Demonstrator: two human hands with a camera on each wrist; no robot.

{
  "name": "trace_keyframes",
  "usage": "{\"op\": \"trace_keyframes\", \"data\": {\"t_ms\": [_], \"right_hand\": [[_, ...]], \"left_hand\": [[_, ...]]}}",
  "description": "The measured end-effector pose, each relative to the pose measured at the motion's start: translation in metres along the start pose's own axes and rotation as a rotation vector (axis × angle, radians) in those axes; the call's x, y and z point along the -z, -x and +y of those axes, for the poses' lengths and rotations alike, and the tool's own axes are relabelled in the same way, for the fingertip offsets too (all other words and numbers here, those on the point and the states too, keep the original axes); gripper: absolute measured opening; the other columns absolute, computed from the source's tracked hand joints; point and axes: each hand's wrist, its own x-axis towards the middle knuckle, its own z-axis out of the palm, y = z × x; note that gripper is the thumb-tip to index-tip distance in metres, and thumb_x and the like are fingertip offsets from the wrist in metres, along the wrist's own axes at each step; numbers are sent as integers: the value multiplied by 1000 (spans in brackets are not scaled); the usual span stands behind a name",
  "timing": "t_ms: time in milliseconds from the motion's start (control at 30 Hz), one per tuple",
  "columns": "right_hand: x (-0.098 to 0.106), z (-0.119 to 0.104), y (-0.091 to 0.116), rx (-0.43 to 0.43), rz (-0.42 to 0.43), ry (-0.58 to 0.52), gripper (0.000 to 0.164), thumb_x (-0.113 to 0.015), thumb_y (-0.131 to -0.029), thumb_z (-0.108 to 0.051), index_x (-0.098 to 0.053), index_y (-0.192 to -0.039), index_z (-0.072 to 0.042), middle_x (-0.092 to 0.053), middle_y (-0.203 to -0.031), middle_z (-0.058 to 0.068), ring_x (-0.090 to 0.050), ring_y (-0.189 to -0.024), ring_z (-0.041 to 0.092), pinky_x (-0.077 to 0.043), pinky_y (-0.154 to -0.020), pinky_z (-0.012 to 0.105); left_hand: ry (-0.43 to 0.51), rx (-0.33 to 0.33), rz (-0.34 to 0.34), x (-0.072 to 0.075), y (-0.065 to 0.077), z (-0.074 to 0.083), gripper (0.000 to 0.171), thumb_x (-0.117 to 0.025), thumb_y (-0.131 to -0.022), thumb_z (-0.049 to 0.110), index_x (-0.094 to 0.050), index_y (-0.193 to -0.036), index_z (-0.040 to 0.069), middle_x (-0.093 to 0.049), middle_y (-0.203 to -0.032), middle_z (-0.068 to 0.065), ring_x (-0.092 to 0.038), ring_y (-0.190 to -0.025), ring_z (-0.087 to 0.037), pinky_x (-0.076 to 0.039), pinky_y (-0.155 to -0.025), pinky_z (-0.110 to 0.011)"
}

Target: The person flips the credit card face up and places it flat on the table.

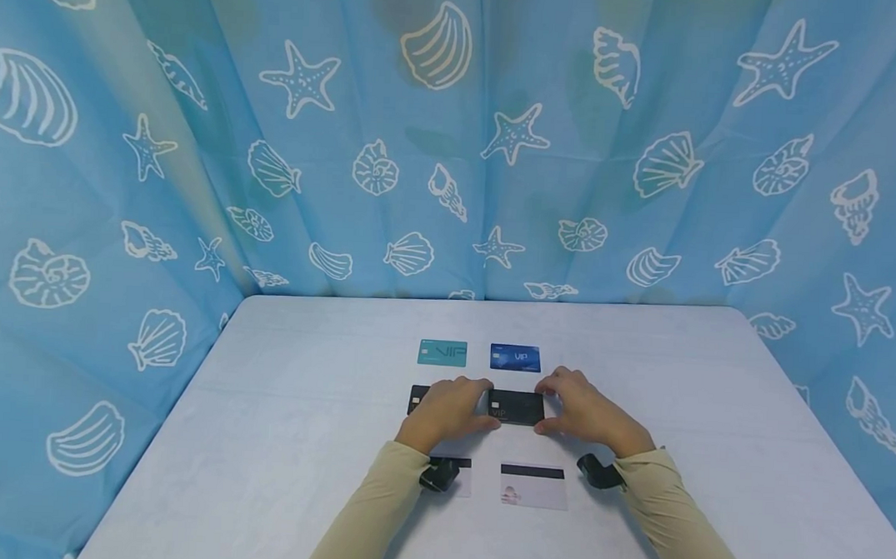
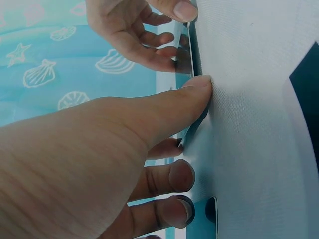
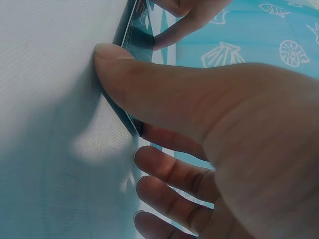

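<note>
Both hands hold one black VIP card (image 1: 516,407) low over the white table. My left hand (image 1: 451,411) pinches its left end, thumb on the near edge and index finger at the far edge. At the opposite end, my right hand (image 1: 585,410) grips it the same way. In the right wrist view the card (image 3: 135,37) stands on a slant beside the right thumb, the other fingers spread apart. A second black card (image 1: 416,396) lies left of it, mostly hidden under the left hand.
Behind the hands lie a teal VIP card (image 1: 442,353) and a blue VIP card (image 1: 515,357). Nearer are two pale cards with black stripes, one (image 1: 533,488) in full view, one (image 1: 463,482) partly behind the left wrist camera (image 1: 439,475). A shell-patterned curtain (image 1: 439,146) hangs behind the table (image 1: 302,348).
</note>
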Motion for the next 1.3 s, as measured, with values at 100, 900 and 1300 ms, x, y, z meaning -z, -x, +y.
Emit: {"op": "trace_keyframes", "data": {"t_ms": [100,900,1300], "right_hand": [[1,1,-1,6,2,1,58,-93,-76,-24,-69,-126,-6,-63,-122,12,-54,-118,31,-47,-110,56],[-1,2,-2,-7,-2,7,60,-93,-75,-25,-69,-126,-7,-63,-121,10,-54,-116,29,-48,-110,55],[-1,2,-1,-7,0,1,57,-93,-75,-24,-70,-124,-6,-63,-119,10,-54,-115,28,-48,-110,55]], "left_hand": [[-6,-3,6,-1,-1,0,63,-75,-92,48,-60,-144,15,-72,-132,-6,-70,-115,-23,-53,-105,-43],[8,15,1,-2,-2,-1,64,-77,-91,48,-60,-144,16,-71,-134,-6,-69,-118,-24,-53,-107,-45],[13,11,5,-3,-1,-1,63,-77,-91,48,-60,-144,17,-71,-134,-6,-69,-118,-25,-53,-107,-45]]}}
